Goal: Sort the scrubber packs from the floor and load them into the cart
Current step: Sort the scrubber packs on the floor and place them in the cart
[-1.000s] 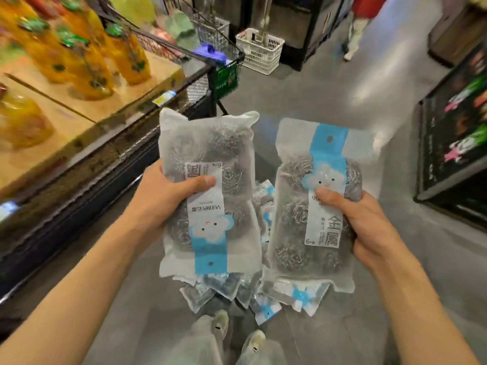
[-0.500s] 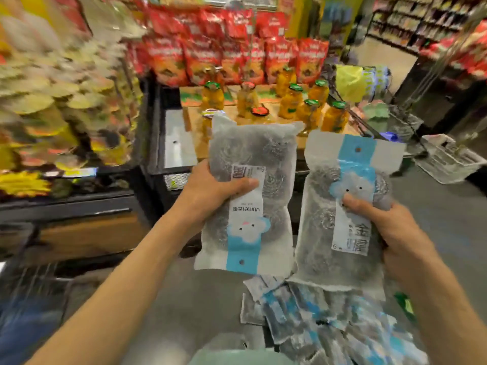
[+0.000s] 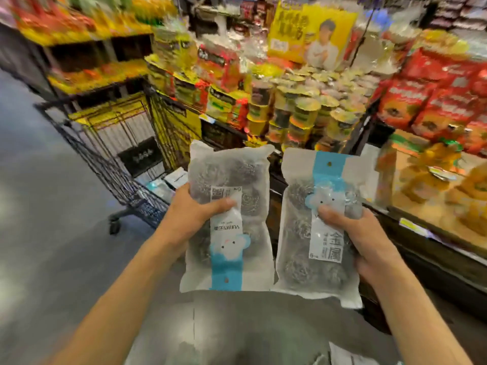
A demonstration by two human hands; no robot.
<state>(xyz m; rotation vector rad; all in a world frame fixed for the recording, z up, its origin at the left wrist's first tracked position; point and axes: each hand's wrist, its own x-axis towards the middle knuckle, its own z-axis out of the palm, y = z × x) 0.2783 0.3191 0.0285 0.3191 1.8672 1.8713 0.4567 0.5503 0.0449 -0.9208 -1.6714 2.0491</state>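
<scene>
Shop aisle, stocked shelves [image 3: 303,101] at 12 o'clock, cart [image 3: 110,154] at 10. One scrubber pack [image 3: 232,196] is gripped by the left hand [image 3: 192,217], another pack [image 3: 297,243] by the right hand [image 3: 361,241]. Packs judged light, soft, slippery film; best held mid-body, thumb on label.

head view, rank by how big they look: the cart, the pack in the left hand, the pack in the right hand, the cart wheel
1. cart, largest, though farther away.
2. The left-hand pack and right-hand pack look alike; no ranking between them.
3. cart wheel, smallest.
</scene>
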